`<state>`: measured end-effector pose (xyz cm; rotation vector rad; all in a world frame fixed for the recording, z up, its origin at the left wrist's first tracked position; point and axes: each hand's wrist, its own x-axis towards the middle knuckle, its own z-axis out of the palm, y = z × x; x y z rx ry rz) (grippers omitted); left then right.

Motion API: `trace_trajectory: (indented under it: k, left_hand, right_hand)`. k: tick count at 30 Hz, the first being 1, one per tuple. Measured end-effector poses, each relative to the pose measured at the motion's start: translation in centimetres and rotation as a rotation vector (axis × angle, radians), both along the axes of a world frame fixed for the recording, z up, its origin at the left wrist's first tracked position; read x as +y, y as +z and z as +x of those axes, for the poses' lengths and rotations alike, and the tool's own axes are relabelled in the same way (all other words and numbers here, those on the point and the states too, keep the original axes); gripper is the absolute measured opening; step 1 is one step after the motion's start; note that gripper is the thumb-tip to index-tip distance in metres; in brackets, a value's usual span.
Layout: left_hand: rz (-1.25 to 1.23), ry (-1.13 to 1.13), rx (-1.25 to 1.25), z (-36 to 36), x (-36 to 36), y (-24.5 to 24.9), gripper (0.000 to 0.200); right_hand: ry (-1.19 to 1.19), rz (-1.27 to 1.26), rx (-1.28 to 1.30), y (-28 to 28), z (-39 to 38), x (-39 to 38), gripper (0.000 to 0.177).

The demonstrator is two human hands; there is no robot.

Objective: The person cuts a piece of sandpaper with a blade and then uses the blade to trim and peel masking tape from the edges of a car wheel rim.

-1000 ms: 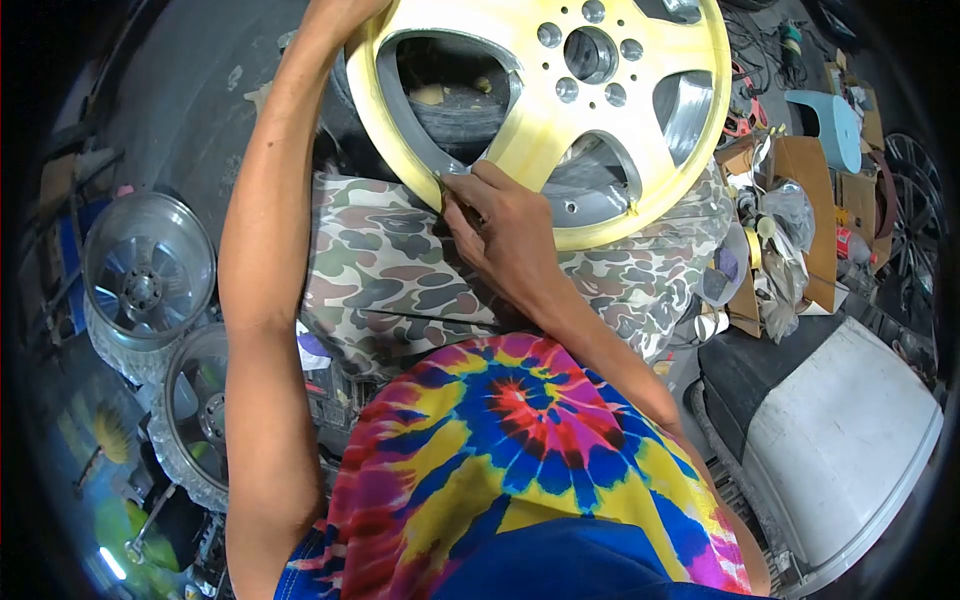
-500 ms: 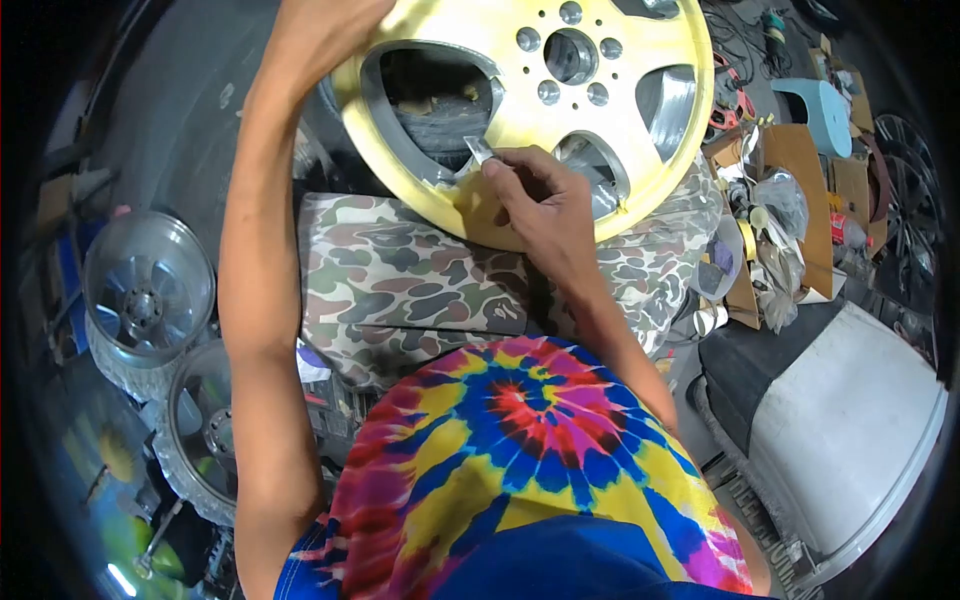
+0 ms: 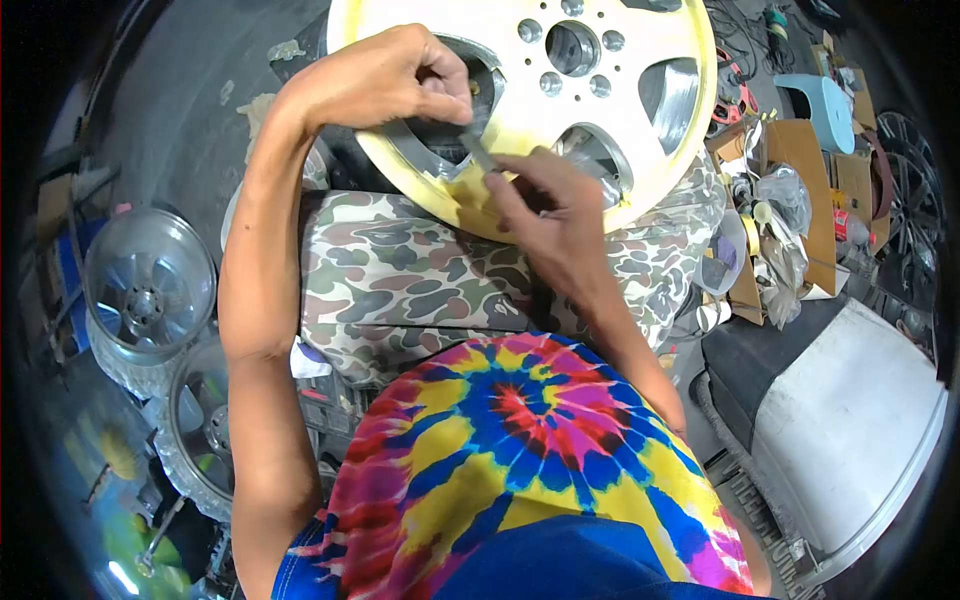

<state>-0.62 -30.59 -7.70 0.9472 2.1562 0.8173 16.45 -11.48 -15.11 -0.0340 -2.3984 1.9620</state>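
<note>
A pale yellow wheel rim (image 3: 520, 120) lies at the top of the view, its bare-metal bolt holes and hub bore showing. My right hand (image 3: 555, 210) is over its lower edge, closed on a thin flat grey blade (image 3: 478, 150) that points up and left. My left hand (image 3: 400, 82) hovers over a spoke opening at the rim's left side. Its fingers are curled in a pinch, the tips right by the blade's end; whatever they may hold is hidden. Beneath the rim a camouflage cloth (image 3: 400, 265) covers the support.
Bare metal wheels (image 3: 150, 285) are stacked at the left. On the right stand a cardboard box (image 3: 808, 190) with plastic bags, a light blue stool (image 3: 825, 110) and a white-topped seat-like piece (image 3: 850, 410). Dark wheels (image 3: 908, 205) lean at the far right.
My left hand has come off the rim's upper left edge, moving down and right towards the blade. My right hand has shifted slightly, still holding the blade.
</note>
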Motion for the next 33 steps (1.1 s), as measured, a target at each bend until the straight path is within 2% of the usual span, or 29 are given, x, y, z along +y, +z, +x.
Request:
trace_trajectory:
  k: [2, 3, 5, 9, 19, 22, 24, 31, 33]
  left_hand:
    - [-0.033, 0.048, 0.184, -0.1, 0.0, -0.3, 0.026]
    - [-0.037, 0.041, 0.182, -0.2, 0.0, -0.3, 0.026]
    - [-0.044, 0.134, 0.119, -0.4, 0.0, 0.0, 0.027]
    - [-0.112, 0.185, 0.188, -0.6, -0.4, 0.2, 0.029]
    - [-0.093, 0.219, 0.135, -0.1, -0.1, 0.5, 0.032]
    - [-0.045, 0.188, 0.19, -0.2, 0.0, 0.7, 0.033]
    - [-0.257, 0.182, 0.191, -0.2, 0.6, 1.8, 0.033]
    - [-0.094, 0.196, 0.151, -0.5, -0.1, 0.3, 0.031]
    - [-0.092, 0.1, 0.003, -0.9, -0.5, -0.6, 0.028]
  right_hand:
    - [0.027, 0.069, 0.059, 0.0, 0.6, -1.0, 0.018]
    - [0.063, 0.139, 0.121, 0.0, 0.8, -1.7, 0.018]
    - [0.053, 0.107, 0.093, -0.5, 0.9, -3.1, 0.017]
    - [0.042, 0.13, 0.106, -1.0, 0.4, -3.8, 0.016]
    - [0.083, 0.132, 0.113, -1.0, 0.3, -3.6, 0.016]
    - [0.108, 0.087, 0.078, -0.8, 0.2, -3.4, 0.017]
    - [0.134, 0.12, 0.12, -0.9, 0.1, -3.1, 0.017]
    - [0.242, 0.314, 0.236, -1.4, 0.1, -3.1, 0.012]
    - [0.245, 0.389, 0.252, -1.4, -0.1, -3.1, 0.012]
